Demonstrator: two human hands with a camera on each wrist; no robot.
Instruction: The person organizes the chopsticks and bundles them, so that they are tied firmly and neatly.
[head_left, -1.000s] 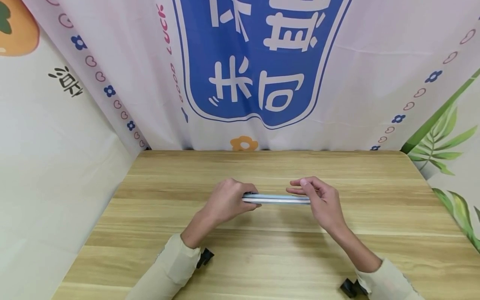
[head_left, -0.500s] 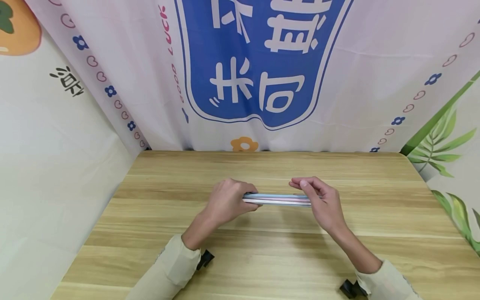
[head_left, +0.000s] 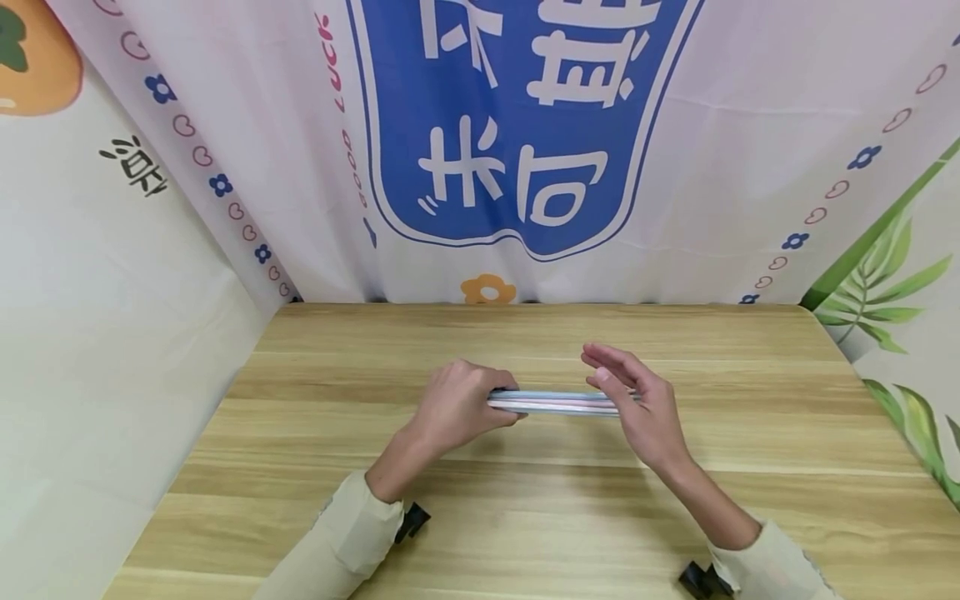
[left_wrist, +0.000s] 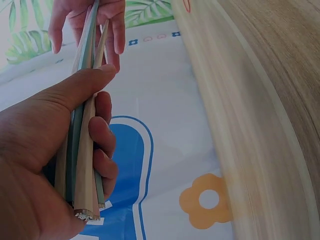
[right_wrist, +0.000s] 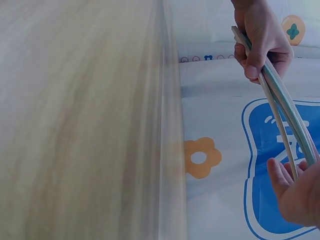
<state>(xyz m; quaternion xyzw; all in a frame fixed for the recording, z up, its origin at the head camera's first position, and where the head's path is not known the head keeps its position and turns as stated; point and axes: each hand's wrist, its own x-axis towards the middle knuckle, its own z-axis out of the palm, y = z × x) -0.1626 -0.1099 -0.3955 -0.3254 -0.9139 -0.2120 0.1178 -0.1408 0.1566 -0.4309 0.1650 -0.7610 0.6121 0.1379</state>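
Observation:
My left hand [head_left: 463, 398] grips one end of a bundle of long, slim pastel sticks [head_left: 558, 403], light blue, white and pink, held level over the table. In the left wrist view the thumb presses across the top of the sticks [left_wrist: 82, 150] and the fingers curl round beneath, with pale, rough-looking ends showing. My right hand [head_left: 643, 408] is at the other end, its fingers extended and apart from the thumb. In the right wrist view the sticks [right_wrist: 287, 112] run down to that hand's palm, and one pale stick stands slightly apart from the others.
The wood-grain table [head_left: 540, 533] spreads under both hands. A printed curtain [head_left: 720, 183] hangs along its back edge, with a pale sheet [head_left: 97, 333] at the left. Black wrist mounts [head_left: 412, 522] stick out from both sleeves.
The right hand's fingers have straightened and lifted, and its thumb has shifted a little left. The far end of the bundle has fanned slightly, showing a pink stick. The left hand's grip stays the same.

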